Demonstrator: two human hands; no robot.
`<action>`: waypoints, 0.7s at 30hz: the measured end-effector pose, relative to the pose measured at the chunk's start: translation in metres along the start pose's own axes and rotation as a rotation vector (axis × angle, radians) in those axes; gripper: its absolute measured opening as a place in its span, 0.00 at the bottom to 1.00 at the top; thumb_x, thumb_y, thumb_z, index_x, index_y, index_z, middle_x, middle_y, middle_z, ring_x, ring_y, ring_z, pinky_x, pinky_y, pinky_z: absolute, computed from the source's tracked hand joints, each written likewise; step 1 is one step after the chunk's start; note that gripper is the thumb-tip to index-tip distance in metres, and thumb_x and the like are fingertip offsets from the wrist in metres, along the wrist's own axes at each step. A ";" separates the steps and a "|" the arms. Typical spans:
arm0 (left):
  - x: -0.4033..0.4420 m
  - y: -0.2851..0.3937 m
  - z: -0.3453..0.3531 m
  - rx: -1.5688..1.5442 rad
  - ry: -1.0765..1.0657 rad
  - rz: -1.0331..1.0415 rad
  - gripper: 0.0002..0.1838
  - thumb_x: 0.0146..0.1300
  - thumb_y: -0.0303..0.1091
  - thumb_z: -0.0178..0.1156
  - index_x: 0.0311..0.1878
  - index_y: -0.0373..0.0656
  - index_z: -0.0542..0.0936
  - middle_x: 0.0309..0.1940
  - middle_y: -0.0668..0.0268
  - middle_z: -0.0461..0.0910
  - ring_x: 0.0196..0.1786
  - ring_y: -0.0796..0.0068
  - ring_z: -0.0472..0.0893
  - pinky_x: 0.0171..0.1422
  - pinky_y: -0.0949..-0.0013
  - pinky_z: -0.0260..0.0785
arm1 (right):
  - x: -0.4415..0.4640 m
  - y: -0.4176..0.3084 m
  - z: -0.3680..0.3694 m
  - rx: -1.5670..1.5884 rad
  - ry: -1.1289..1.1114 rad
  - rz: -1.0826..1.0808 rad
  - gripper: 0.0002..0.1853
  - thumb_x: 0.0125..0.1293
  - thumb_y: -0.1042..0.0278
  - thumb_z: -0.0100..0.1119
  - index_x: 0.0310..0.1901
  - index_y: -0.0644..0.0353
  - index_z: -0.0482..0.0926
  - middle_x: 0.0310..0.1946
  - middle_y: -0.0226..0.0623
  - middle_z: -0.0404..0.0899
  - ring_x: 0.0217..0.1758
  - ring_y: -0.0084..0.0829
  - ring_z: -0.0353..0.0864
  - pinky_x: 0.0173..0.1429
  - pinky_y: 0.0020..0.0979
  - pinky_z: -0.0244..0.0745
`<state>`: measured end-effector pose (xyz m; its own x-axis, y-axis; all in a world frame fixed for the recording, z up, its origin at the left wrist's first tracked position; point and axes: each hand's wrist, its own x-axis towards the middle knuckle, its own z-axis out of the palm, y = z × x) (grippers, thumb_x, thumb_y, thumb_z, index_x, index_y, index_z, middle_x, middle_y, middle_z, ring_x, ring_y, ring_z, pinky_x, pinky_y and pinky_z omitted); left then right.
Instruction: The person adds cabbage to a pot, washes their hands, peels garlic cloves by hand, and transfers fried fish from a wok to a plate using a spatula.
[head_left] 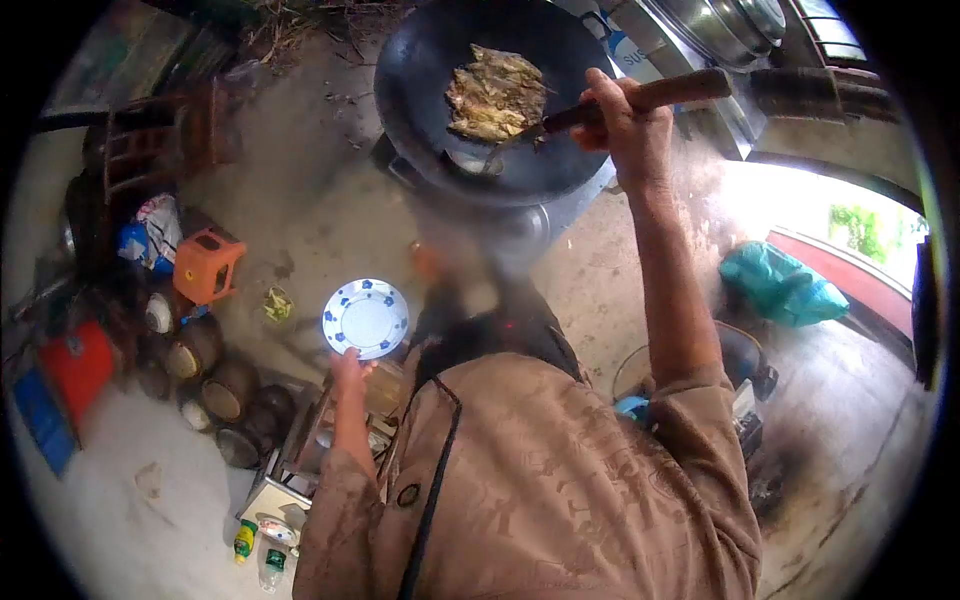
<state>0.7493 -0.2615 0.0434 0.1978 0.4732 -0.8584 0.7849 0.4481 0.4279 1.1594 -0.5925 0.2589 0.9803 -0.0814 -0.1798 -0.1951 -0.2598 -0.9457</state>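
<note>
Your brown patterned shirt (540, 480) fills the foreground, with a wide dark wok (415, 80) ahead of you. Over the wok's right rim reaches your right hand (622, 115), fingers clamped around the wooden handle of a cooking utensil (690, 90); its dark shaft slants down into the wok, the working end hard to make out. Right of the wok and closer to you, a teal bag (785, 283) bulges near a bright opening. Inside the wok lies a browned, crinkled piece of food (495, 92), just beside the utensil's lower end. Closer to you than the wok and to its left, your left hand (352, 366) grips a white plate (365, 318) with blue flowers by the near rim, thumb on top, the fingers beneath mostly hidden. Farther left of the wok sits an orange stool (209, 265); well behind it, nearer you, a yellow-green bottle (244, 540)
</note>
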 end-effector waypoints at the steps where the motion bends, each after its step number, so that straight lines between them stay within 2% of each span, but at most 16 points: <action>1: 0.001 0.000 -0.003 -0.013 -0.049 0.019 0.22 0.56 0.23 0.50 0.56 0.32 0.70 0.33 0.54 0.81 0.19 0.70 0.79 0.15 0.77 0.68 | 0.000 0.007 0.007 0.000 0.001 0.001 0.17 0.66 0.57 0.64 0.34 0.67 0.80 0.25 0.40 0.82 0.20 0.27 0.83 0.25 0.25 0.81; 3: 0.002 -0.002 -0.013 -0.009 -0.099 0.037 0.21 0.56 0.23 0.50 0.55 0.32 0.70 0.33 0.55 0.81 0.19 0.70 0.79 0.15 0.77 0.68 | -0.003 0.041 0.021 0.161 0.033 -0.072 0.18 0.67 0.55 0.63 0.37 0.67 0.80 0.28 0.40 0.83 0.23 0.27 0.84 0.27 0.25 0.82; 6: 0.009 -0.003 -0.010 -0.024 -0.089 0.006 0.20 0.56 0.23 0.50 0.54 0.31 0.71 0.32 0.54 0.81 0.19 0.70 0.79 0.15 0.76 0.68 | -0.008 0.048 0.021 0.063 0.038 -0.109 0.19 0.67 0.56 0.63 0.39 0.69 0.80 0.30 0.40 0.84 0.25 0.25 0.85 0.28 0.25 0.82; 7: 0.004 -0.003 -0.011 -0.023 -0.083 0.027 0.22 0.56 0.24 0.51 0.56 0.34 0.70 0.31 0.55 0.81 0.19 0.70 0.78 0.15 0.75 0.68 | -0.012 0.043 0.017 -0.002 0.020 -0.110 0.19 0.67 0.56 0.63 0.39 0.69 0.80 0.30 0.40 0.84 0.25 0.24 0.84 0.27 0.25 0.82; 8: -0.001 -0.002 -0.013 -0.022 -0.074 0.049 0.24 0.55 0.26 0.51 0.58 0.36 0.70 0.30 0.56 0.81 0.18 0.69 0.78 0.15 0.74 0.67 | -0.009 0.033 0.008 -0.034 0.012 -0.041 0.20 0.66 0.54 0.64 0.38 0.69 0.80 0.28 0.40 0.84 0.25 0.25 0.85 0.28 0.25 0.82; 10: -0.006 0.005 0.002 -0.045 -0.025 0.064 0.23 0.55 0.26 0.51 0.58 0.36 0.70 0.31 0.55 0.81 0.18 0.69 0.78 0.15 0.74 0.68 | 0.002 0.021 -0.009 -0.043 0.021 -0.056 0.20 0.65 0.53 0.65 0.36 0.68 0.82 0.25 0.38 0.83 0.23 0.24 0.84 0.27 0.23 0.81; 12: -0.020 0.003 -0.014 -0.023 0.039 0.047 0.23 0.56 0.26 0.51 0.58 0.36 0.70 0.32 0.55 0.81 0.18 0.69 0.78 0.15 0.73 0.69 | -0.006 0.020 -0.019 -0.087 0.023 -0.021 0.20 0.65 0.53 0.65 0.35 0.67 0.83 0.24 0.38 0.83 0.23 0.24 0.83 0.26 0.22 0.80; 14: -0.002 -0.002 -0.008 -0.088 0.038 0.073 0.24 0.56 0.24 0.51 0.59 0.33 0.68 0.35 0.51 0.81 0.20 0.67 0.80 0.16 0.74 0.69 | 0.001 0.014 -0.025 -0.220 -0.038 -0.118 0.20 0.65 0.53 0.65 0.35 0.68 0.83 0.23 0.38 0.82 0.22 0.23 0.83 0.26 0.22 0.79; 15: -0.001 0.002 -0.011 -0.044 -0.014 0.039 0.25 0.56 0.24 0.50 0.60 0.34 0.67 0.37 0.51 0.81 0.21 0.67 0.80 0.16 0.73 0.70 | 0.005 0.011 -0.026 -0.226 -0.038 -0.127 0.20 0.65 0.53 0.65 0.35 0.68 0.83 0.23 0.38 0.82 0.22 0.23 0.83 0.26 0.22 0.79; 17: -0.003 -0.003 -0.009 -0.039 0.037 0.032 0.26 0.56 0.24 0.50 0.61 0.35 0.67 0.37 0.52 0.81 0.21 0.68 0.80 0.16 0.73 0.70 | -0.006 0.008 -0.022 -0.128 -0.027 -0.030 0.20 0.65 0.53 0.66 0.31 0.67 0.82 0.21 0.36 0.82 0.20 0.22 0.81 0.25 0.23 0.75; 19: -0.001 0.001 -0.008 -0.029 0.012 0.053 0.26 0.56 0.25 0.49 0.61 0.35 0.67 0.37 0.53 0.81 0.21 0.68 0.80 0.17 0.73 0.71 | -0.010 0.013 -0.017 -0.128 -0.012 -0.047 0.17 0.65 0.56 0.65 0.31 0.65 0.82 0.22 0.37 0.82 0.22 0.24 0.81 0.28 0.26 0.75; 21: -0.006 -0.001 -0.009 -0.007 -0.016 0.055 0.25 0.56 0.25 0.49 0.60 0.35 0.67 0.37 0.53 0.81 0.20 0.69 0.80 0.17 0.74 0.71 | -0.022 0.051 -0.010 -0.228 0.114 -0.196 0.12 0.64 0.60 0.66 0.32 0.62 0.83 0.25 0.38 0.81 0.26 0.28 0.81 0.33 0.30 0.76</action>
<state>0.7420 -0.2578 0.0511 0.2506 0.4850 -0.8378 0.7685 0.4266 0.4768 1.1281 -0.6140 0.2174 0.9928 -0.1121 0.0433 -0.0172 -0.4893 -0.8719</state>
